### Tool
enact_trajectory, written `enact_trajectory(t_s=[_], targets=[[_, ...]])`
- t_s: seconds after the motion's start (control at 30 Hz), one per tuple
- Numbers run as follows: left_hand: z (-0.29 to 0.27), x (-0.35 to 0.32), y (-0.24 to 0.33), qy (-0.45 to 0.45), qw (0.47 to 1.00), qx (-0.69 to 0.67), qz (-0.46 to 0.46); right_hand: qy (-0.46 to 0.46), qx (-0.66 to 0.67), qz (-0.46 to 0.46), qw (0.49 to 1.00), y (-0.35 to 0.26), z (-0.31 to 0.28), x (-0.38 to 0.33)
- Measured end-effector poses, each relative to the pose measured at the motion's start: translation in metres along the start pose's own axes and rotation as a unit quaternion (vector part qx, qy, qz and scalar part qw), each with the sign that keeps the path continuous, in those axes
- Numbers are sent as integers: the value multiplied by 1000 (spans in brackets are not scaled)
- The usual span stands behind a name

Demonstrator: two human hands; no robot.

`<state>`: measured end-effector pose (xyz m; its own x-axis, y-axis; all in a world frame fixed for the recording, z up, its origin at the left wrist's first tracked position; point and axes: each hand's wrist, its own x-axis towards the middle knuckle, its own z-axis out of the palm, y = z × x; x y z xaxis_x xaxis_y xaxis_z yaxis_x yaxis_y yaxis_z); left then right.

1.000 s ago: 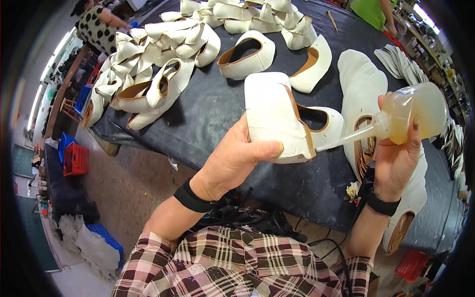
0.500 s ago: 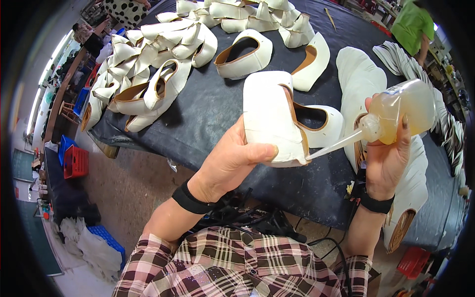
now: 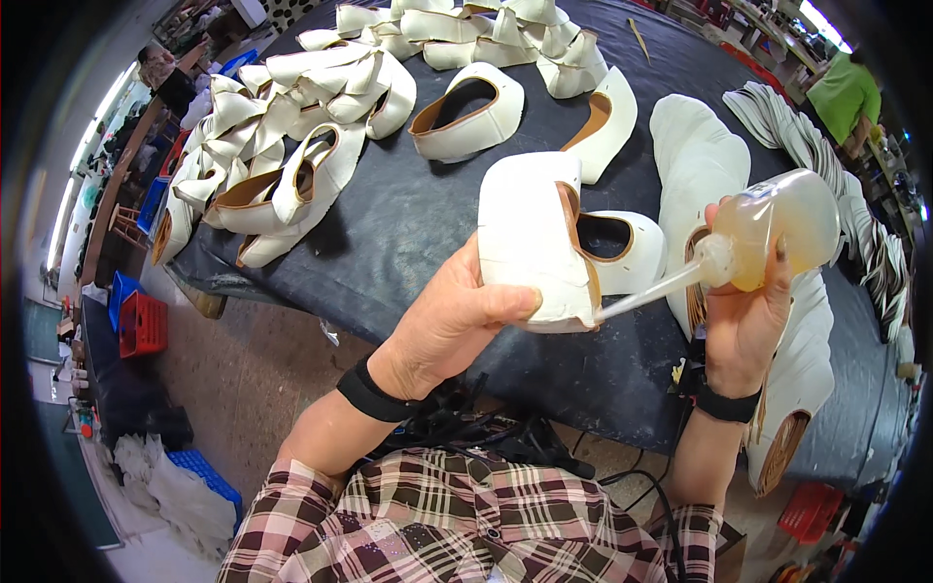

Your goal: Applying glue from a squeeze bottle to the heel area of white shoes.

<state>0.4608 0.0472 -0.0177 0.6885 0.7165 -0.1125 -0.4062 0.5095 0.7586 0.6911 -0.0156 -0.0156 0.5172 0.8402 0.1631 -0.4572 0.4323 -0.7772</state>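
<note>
My left hand point(image 3: 452, 325) grips a white shoe upper point(image 3: 530, 243) with a tan lining, held up above the near edge of the dark table point(image 3: 408, 233). My right hand point(image 3: 743, 321) holds a soft plastic squeeze bottle point(image 3: 782, 228) of yellowish glue, tilted to the left. The bottle's long white nozzle point(image 3: 646, 291) touches the lower edge of the held upper. Another white upper point(image 3: 622, 251) lies on the table right behind the held one.
Several white uppers lie piled at the table's far left point(image 3: 282, 146) and back point(image 3: 466, 24). Flat white pieces point(image 3: 700, 155) and a stack of thin soles point(image 3: 777, 112) lie at the right. A person in green point(image 3: 844, 92) stands far right. A red crate point(image 3: 144, 324) sits on the floor at left.
The bottle's nozzle tip has slid along the held upper's lower edge toward its near corner. The left hand keeps the upper nearly still.
</note>
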Motion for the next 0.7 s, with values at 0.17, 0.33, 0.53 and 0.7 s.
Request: enact_trajectory(t_s=[0.17, 0.33, 0.53, 0.7], targets=[[5, 9, -1, -8, 1000, 2, 14, 0, -8, -18, 1000, -12, -3, 3], [10, 14, -6, -16, 1000, 1, 7, 34, 81, 36, 995, 0, -10, -10], [12, -2, -4, -12, 1000, -22, -2, 38, 162, 143, 976, -9, 1, -35], [2, -3, -8, -38, 998, -44, 8, 51, 190, 189, 962, 5, -3, -35]])
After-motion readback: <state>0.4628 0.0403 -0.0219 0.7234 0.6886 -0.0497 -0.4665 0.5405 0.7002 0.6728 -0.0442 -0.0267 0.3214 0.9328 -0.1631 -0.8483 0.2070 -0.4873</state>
